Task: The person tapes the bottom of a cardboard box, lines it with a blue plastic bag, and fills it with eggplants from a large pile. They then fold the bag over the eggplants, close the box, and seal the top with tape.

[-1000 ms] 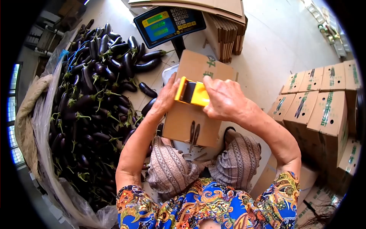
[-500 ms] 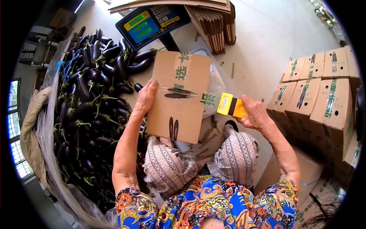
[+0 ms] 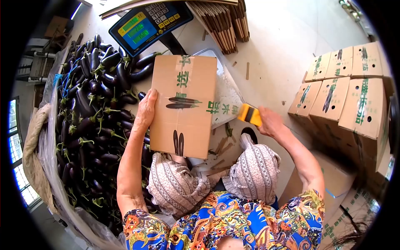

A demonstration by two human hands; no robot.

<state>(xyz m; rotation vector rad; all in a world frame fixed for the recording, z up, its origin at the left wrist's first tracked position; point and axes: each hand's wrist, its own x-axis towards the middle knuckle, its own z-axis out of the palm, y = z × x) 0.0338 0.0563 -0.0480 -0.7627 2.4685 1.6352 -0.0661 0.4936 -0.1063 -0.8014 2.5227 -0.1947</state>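
A brown cardboard box (image 3: 183, 125) with eggplant pictures and green print rests on the platform scale (image 3: 223, 79), close to my knees. My left hand (image 3: 146, 109) grips its left edge, thumb side along the top. In my right hand (image 3: 271, 121) is a yellow tape dispenser (image 3: 250, 115), off the right side of the box. Clear tape with green lettering (image 3: 223, 107) stretches from the box's right edge to the dispenser. Another printed strip lies down the box's top seam. The fingertips of both hands are partly hidden.
A large heap of eggplants (image 3: 96, 137) fills a plastic-lined bin on the left. The scale's display (image 3: 150, 26) stands beyond the box, beside flattened cartons (image 3: 216, 25). Closed boxes (image 3: 333, 100) are stacked at the right. Cardboard scraps (image 3: 223, 146) lie on the floor.
The tape strip between box and dispenser has grown longer. My right hand has tilted the dispenser. The whole view has shifted, so the box and scale appear further left.
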